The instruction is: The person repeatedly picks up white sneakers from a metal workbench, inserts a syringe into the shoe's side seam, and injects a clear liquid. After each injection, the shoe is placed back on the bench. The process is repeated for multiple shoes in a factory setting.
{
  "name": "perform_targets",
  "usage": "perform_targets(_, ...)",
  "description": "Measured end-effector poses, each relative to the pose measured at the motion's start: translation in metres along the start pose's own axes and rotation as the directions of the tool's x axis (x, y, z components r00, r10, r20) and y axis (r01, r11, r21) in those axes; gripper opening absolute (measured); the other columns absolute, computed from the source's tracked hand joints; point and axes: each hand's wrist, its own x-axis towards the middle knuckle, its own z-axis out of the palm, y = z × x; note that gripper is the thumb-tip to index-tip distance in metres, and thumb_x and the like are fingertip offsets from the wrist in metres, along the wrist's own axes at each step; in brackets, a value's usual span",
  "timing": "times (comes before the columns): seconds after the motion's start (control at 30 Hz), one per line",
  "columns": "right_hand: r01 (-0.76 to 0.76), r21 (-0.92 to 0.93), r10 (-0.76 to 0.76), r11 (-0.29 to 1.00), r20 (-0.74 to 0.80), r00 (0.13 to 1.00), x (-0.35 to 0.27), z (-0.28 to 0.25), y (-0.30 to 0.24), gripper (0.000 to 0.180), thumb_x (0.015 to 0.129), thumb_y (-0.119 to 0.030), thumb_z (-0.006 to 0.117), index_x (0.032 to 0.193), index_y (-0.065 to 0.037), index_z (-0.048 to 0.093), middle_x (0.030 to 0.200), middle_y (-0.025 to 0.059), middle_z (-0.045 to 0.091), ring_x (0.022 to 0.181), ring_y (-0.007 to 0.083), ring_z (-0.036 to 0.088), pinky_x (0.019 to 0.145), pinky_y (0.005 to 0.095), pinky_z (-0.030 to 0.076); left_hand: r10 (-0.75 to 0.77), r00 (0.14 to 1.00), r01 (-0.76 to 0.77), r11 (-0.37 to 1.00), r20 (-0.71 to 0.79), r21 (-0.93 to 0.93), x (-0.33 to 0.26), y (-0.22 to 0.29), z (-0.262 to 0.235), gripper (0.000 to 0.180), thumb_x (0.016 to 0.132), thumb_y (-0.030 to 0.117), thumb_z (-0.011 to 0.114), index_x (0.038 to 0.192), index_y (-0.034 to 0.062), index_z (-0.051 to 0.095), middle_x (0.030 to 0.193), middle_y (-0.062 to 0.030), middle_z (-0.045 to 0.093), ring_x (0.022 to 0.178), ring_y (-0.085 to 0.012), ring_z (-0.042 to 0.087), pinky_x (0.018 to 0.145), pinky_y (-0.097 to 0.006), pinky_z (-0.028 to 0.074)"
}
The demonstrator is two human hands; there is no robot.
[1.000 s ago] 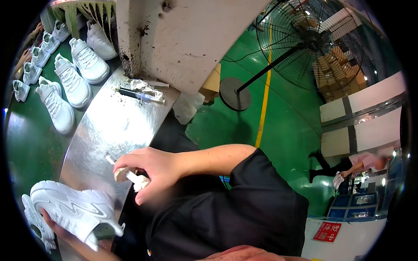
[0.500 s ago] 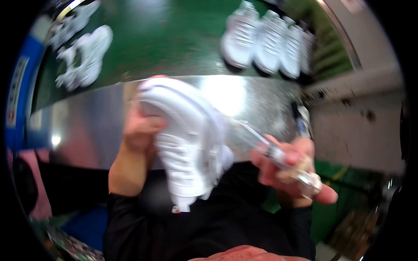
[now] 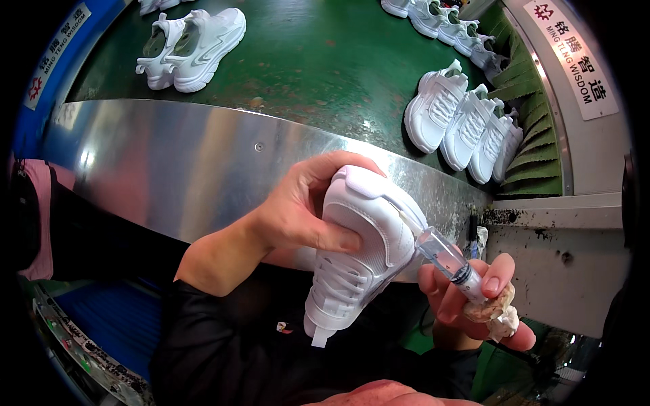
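Head view: my left grip [image 3: 305, 210] is clamped around the front of a white sneaker [image 3: 379, 233] by the metal counter [image 3: 169, 155], my right grip [image 3: 455, 304] wrapped on a clear syringe [image 3: 447, 259] pointing at the sole, contact unclear.

A flat green surface [image 3: 291, 88], edged on the near side by a shiny silver metal ledge [image 3: 169, 155], is occupied by two white sneakers [image 3: 205, 51] at left and rows of white laced sneakers [image 3: 439, 115] at right.
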Motion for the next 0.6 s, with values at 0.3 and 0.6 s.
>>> perform_targets(0.3,-0.054,-0.144,0.037,0.988,-0.120,0.992,0.006,0.014,0.002,0.072,0.072,-0.071,0.060,0.109,-0.010,0.050,0.088,0.0190,0.065,0.094,0.0265,0.047,0.088,0.0412,0.033,0.022,1.000,-0.022,1.000,-0.002,-0.017,-0.005,0.003,-0.001,0.069,0.056,0.004,0.084,0.117,0.0023,0.053,0.110,-0.0074,0.060,0.103,-0.0171,0.058,0.090,-0.032,0.046)
perform_targets(0.6,-0.087,-0.212,0.070,0.973,-0.087,0.994,0.005,0.006,-0.003,0.066,0.074,-0.065,0.064,0.112,-0.014,0.045,0.082,0.0107,0.058,0.089,0.0222,0.043,0.070,0.0343,0.030,0.006,0.997,-0.003,0.999,-0.079,0.032,-0.003,0.004,-0.003,0.073,0.056,0.007,0.083,0.121,0.0021,0.050,0.108,-0.0068,0.060,0.101,-0.0174,0.059,0.088,-0.031,0.047)
